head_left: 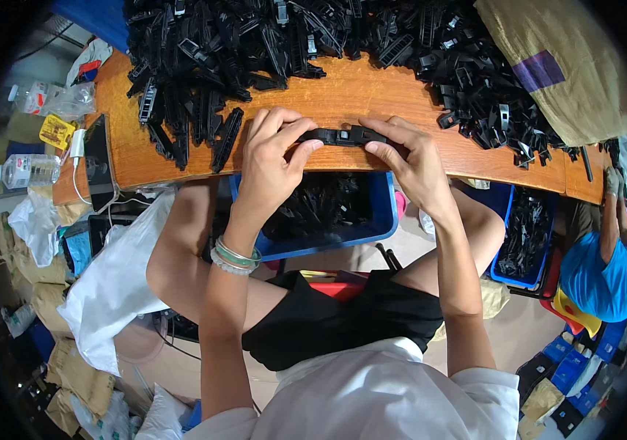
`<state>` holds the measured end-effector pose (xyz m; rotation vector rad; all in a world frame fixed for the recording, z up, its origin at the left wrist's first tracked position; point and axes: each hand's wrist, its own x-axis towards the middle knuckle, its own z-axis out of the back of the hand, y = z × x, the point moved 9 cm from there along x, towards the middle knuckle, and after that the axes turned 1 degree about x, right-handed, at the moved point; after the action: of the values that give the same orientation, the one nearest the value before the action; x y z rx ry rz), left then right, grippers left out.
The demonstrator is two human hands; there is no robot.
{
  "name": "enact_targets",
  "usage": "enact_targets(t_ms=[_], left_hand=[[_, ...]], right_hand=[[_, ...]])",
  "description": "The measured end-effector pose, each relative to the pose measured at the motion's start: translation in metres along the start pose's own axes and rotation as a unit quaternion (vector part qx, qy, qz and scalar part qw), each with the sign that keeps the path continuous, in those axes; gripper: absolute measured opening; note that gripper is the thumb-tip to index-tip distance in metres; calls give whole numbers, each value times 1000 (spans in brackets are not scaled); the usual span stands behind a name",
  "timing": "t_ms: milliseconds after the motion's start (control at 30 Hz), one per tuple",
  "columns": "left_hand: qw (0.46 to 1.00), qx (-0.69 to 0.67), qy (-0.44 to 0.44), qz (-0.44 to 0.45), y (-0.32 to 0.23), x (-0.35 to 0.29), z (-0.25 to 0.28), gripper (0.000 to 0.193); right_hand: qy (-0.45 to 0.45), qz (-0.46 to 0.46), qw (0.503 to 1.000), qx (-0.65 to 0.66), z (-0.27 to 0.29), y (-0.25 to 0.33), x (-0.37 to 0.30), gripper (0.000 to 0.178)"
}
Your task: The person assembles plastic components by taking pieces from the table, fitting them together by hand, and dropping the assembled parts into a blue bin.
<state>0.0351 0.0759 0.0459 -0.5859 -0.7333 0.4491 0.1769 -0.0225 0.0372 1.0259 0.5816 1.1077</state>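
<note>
Just above the front edge of the wooden table [357, 92], a long black plastic part [337, 137] spans between my two hands. My left hand [273, 158] pinches its left end between thumb and fingers. The thumb and fingers of my right hand [417, 163] close on its right end, a wider black section. A small shiny piece shows near its middle; whether it is one piece or two joined ones I cannot tell. Long slotted black plastic parts [203, 55] are heaped beyond my left hand. Shorter black parts [474, 103] lie piled beyond my right hand.
Under the table edge, a blue bin [368, 233] of black parts sits between my knees. Another blue bin [513, 280] stands to the right, near a person in a blue shirt [595, 275]. A tan sack [570, 73] lies far right; plastic bottles [27, 170] stand at left.
</note>
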Motion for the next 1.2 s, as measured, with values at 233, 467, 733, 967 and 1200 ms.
enact_targets(t_ms=[233,467,733,967,1200], left_hand=[[1000,-17,5,14,2,3,-2,19],[999,-29,34,4,-6,6,-9,19],[999,-40,1,-15,-15,1,3,25],[929,329,-171,21,2,-41,76,14],[939,301,-160,-51,-11,-41,43,13]], right_hand=[[-9,42,998,-52,2,0,2,30],[-19,100,986,-136,-12,12,5,27],[-64,93,992,-56,-17,13,-9,28],[-32,100,993,-59,-21,23,-56,32],[-349,110,852,-374,84,-4,-48,17]])
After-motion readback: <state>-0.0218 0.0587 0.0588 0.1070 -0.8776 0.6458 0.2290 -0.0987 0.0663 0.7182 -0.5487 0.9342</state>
